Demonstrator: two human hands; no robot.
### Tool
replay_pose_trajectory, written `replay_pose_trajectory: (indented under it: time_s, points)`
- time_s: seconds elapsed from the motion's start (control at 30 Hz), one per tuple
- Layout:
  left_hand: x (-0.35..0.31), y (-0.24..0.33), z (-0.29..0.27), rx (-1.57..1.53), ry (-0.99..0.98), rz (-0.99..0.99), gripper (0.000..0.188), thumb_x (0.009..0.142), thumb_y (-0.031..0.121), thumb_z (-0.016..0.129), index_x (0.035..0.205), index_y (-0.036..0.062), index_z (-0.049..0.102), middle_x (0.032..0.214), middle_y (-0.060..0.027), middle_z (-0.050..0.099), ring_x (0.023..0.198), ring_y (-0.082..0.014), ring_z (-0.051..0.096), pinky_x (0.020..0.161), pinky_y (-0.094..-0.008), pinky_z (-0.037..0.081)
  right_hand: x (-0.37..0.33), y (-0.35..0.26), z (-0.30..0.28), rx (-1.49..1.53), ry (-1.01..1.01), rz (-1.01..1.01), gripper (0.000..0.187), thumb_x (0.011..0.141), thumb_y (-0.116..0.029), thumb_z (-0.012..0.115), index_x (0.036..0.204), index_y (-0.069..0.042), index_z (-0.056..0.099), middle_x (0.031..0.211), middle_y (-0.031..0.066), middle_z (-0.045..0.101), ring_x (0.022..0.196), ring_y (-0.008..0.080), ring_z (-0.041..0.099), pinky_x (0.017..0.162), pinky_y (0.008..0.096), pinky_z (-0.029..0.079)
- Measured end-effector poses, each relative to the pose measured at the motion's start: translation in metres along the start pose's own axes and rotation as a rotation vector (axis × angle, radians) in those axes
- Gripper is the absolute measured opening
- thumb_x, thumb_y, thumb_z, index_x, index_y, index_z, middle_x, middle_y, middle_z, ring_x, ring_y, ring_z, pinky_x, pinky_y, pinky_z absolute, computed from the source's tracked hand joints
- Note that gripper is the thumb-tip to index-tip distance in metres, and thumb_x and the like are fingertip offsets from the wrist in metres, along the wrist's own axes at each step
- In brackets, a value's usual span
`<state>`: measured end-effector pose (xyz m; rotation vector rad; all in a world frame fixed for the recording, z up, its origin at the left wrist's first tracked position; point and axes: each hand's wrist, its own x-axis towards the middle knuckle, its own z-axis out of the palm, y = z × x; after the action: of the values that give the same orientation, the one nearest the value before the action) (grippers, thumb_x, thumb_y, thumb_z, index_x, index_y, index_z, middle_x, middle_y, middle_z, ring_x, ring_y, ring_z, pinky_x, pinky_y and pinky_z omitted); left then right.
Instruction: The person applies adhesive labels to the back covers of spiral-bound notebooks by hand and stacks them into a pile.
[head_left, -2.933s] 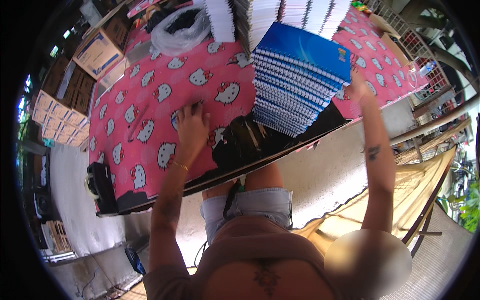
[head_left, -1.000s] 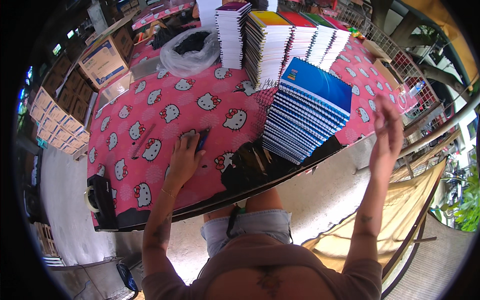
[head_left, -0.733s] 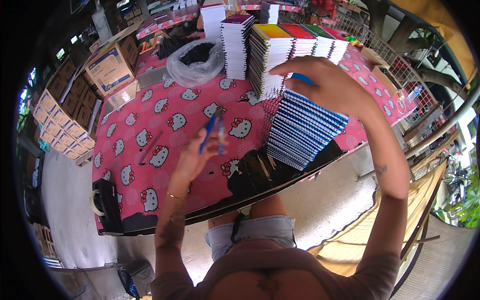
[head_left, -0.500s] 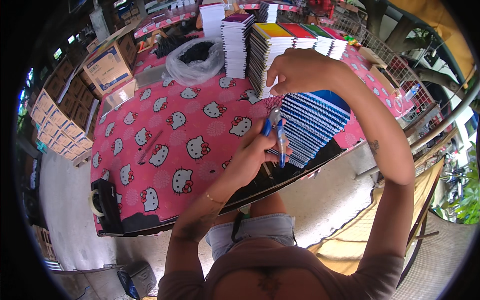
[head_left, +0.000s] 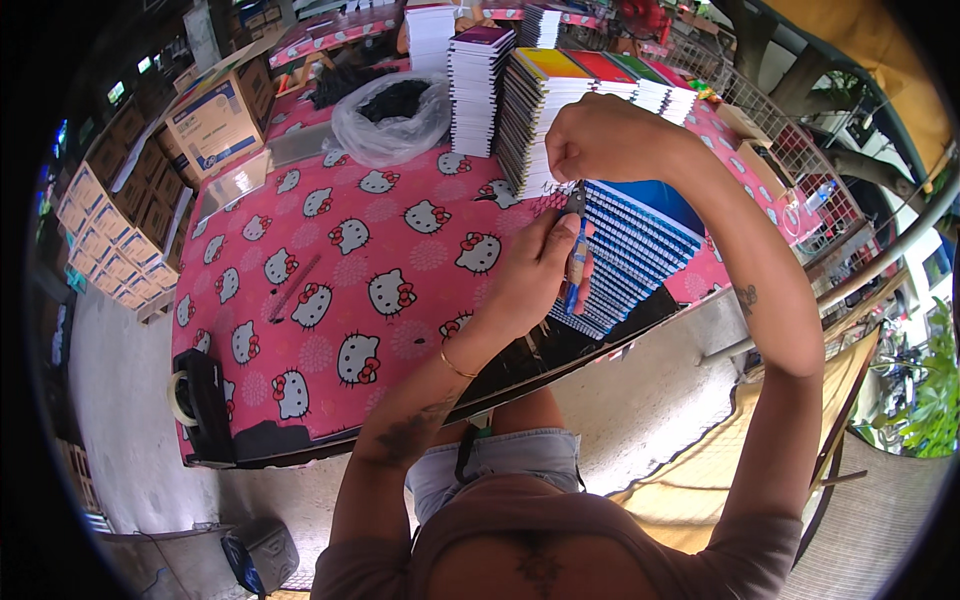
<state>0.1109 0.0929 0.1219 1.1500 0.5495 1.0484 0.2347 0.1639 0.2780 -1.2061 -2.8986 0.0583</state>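
Left hand (head_left: pixel 535 262): As I look on along the head view, it is wrapped firmly around one pair of blue-handled pliers (head_left: pixel 577 262).
Pliers: in the left palm, tip up, just below the right hand; I'd expect them light, stiff and hard, best gripped low on the handles.
Right hand (head_left: pixel 612 138): bent over, fingers curled; whether they pinch anything, I cannot tell.
Blue spiral notebooks (head_left: pixel 645 262): one fanned stack, below the right hand and right of the left; too many edges to count. Probably heavy together, covers slippery, coils springy, so take both sides.
Taller notebook stacks (head_left: pixel 480 100): five beyond the hands, topped purple, yellow, red, green and pinkish red.
Binding coil (head_left: pixel 297 290): one, loose, left of the left hand.
Tape dispenser (head_left: pixel 205 410): one, black, farther left and nearer the body.
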Motion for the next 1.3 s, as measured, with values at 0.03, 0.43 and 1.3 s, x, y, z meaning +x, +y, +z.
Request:
replay_pose_trajectory:
  time_s: [0.03, 0.43, 1.3]
  points:
    - [-0.001, -0.002, -0.001, 0.012, -0.015, 0.022, 0.046, 0.103, 0.038, 0.041, 0.124, -0.0025, 0.051, 0.085, -0.0126, 0.062, 0.068, -0.0218, 0.066, 0.06, -0.0357, 0.058, 0.0, 0.001, 0.002, 0.002, 0.02, 0.01, 0.016, 0.077, -0.018, 0.068, 0.083, -0.004, 0.074, 0.08, 0.0109, 0.072, 0.077, 0.0247, 0.069, 0.072, 0.0362, 0.052]
    - [-0.006, 0.007, 0.006, -0.073, 0.06, -0.088, 0.043, 0.103, 0.036, 0.04, 0.12, -0.0022, 0.052, 0.094, -0.0165, 0.065, 0.078, -0.0267, 0.07, 0.066, -0.0397, 0.061, 0.008, -0.004, 0.0, -0.059, -0.16, 0.03, 0.023, 0.074, -0.02, 0.073, 0.092, -0.006, 0.075, 0.084, 0.01, 0.073, 0.082, 0.0253, 0.069, 0.073, 0.0367, 0.052]
    - [-0.008, -0.012, -0.002, 0.104, 0.023, -0.015, 0.041, 0.104, 0.035, 0.04, 0.118, -0.0019, 0.051, 0.079, -0.0097, 0.059, 0.064, -0.0204, 0.065, 0.057, -0.0357, 0.059, 0.007, -0.002, 0.017, -0.114, -0.152, 0.137, 0.031, 0.084, -0.035, 0.067, 0.093, -0.006, 0.069, 0.086, 0.0107, 0.07, 0.087, 0.0298, 0.067, 0.076, 0.0412, 0.05]
